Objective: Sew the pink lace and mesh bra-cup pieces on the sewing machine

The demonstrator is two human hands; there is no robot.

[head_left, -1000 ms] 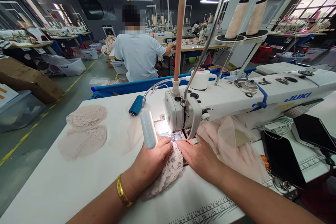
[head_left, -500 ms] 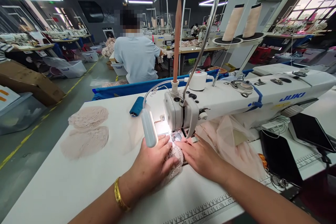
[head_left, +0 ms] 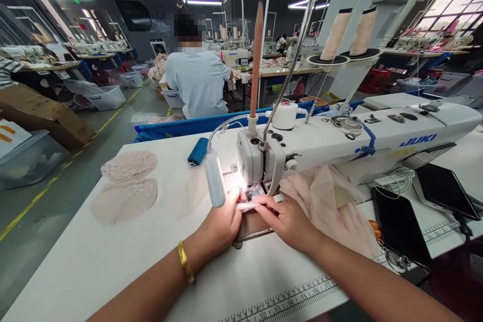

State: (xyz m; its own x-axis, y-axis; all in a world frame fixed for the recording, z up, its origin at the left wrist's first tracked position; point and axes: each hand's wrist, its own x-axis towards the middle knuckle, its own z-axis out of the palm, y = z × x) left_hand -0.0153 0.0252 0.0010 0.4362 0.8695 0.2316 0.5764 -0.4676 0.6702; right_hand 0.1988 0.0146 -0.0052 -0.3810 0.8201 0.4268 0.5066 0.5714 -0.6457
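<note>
Lace piece (head_left: 246, 206) has moved up off the tabletop (head_left: 113, 256). Half a second ago it lay flat under both palms, spread toward the near edge. Now only a narrow strip shows, and its long axis runs left-right, parallel to the near edge, right in front of the presser foot of the sewing machine (head_left: 339, 143).

Both hands have shifted from pressing flat to pinching. Left hand (head_left: 221, 224) has its fingertips clamped on the strip's left end, and right hand (head_left: 289, 221) has its fingertips clamped on the right end. A brownish plate (head_left: 253, 227) is now exposed below the strip.

The lamp (head_left: 215, 181) is just left of the left hand's knuckles. Pink mesh (head_left: 332, 201) is bunched under the machine arm. Two lace cups (head_left: 126, 183) are unchanged near the left edge, and the blue spool (head_left: 197, 151) is unchanged at the far edge.
</note>
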